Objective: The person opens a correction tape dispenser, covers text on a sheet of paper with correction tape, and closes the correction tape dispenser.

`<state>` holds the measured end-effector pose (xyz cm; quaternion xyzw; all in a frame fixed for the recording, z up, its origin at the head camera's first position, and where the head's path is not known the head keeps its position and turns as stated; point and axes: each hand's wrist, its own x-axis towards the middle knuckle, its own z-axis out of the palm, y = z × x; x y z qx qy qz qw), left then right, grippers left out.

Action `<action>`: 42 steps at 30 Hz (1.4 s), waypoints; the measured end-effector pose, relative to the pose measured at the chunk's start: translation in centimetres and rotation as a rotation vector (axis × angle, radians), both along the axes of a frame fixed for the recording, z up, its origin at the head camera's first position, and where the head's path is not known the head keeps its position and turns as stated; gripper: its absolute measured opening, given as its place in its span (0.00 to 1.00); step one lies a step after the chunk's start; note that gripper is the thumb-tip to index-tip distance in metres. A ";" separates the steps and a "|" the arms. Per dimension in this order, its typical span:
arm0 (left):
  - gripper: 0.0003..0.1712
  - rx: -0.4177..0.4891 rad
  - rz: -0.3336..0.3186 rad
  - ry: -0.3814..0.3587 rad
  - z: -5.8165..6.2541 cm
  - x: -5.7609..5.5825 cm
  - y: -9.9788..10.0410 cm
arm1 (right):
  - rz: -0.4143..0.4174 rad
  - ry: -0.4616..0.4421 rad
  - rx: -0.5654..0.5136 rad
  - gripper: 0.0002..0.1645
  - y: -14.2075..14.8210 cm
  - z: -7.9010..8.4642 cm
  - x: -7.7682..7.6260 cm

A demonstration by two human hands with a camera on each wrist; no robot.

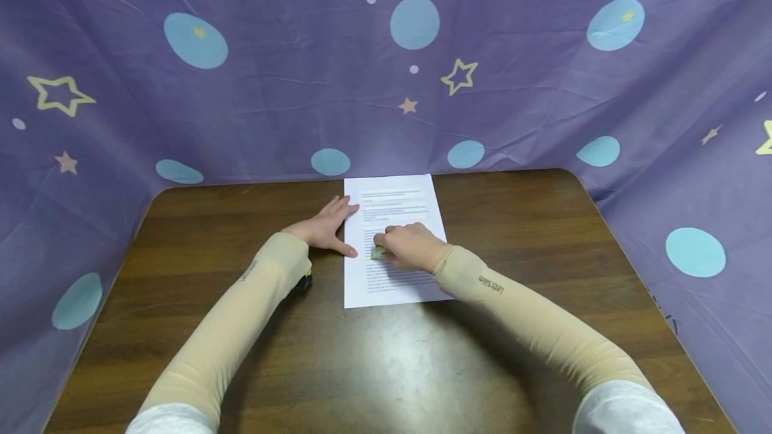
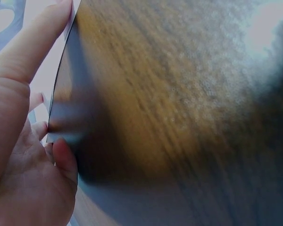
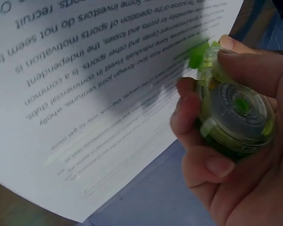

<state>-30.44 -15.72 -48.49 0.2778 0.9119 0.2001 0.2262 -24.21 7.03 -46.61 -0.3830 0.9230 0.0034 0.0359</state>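
A white sheet of printed paper (image 1: 392, 276) lies on the table, its far edge near the curtain. My left hand (image 1: 326, 228) rests at the paper's left edge, fingers spread and thumb straight; in the left wrist view the thumb and fingertips touch that edge. Over the middle of the page, my right hand (image 1: 416, 246) grips a correction tape dispenser (image 3: 238, 113) between thumb and fingers. The dispenser is clear and green with a round grey reel inside. Its green tip (image 3: 197, 56) points at the printed lines; whether it touches the paper cannot be made out.
Dark brown wood makes up the tabletop (image 1: 386, 367). A purple curtain (image 1: 271, 86) with stars and blue dots hangs behind the table and along both sides. A small black and yellow item (image 1: 305, 280) shows at the left wrist, mostly hidden by the sleeve.
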 end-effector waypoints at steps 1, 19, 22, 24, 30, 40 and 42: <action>0.64 -0.002 -0.001 0.001 0.0 0.0 0.0 | 0.004 0.001 -0.003 0.04 -0.1 -0.1 0.0; 0.63 -0.002 -0.014 0.012 0.5 -0.1 0.0 | -0.008 0.040 0.041 0.12 -2.1 0.8 0.5; 0.63 -0.012 -0.023 0.017 0.3 -0.2 0.0 | -0.025 0.028 0.080 0.14 -2.1 0.9 0.5; 0.63 -0.014 -0.020 0.015 0.2 -0.1 0.0 | -0.033 0.023 0.098 0.13 -2.1 1.1 0.5; 0.63 -0.015 -0.010 0.012 0.0 -0.2 0.0 | -0.058 0.013 0.106 0.09 -1.3 1.0 0.5; 0.63 -0.015 0.001 0.011 0.1 0.0 0.1 | -0.097 0.001 0.091 0.07 1.2 0.8 0.5; 0.63 -0.011 0.004 0.008 0.2 0.0 0.1 | -0.099 0.001 0.090 0.06 1.7 0.8 0.5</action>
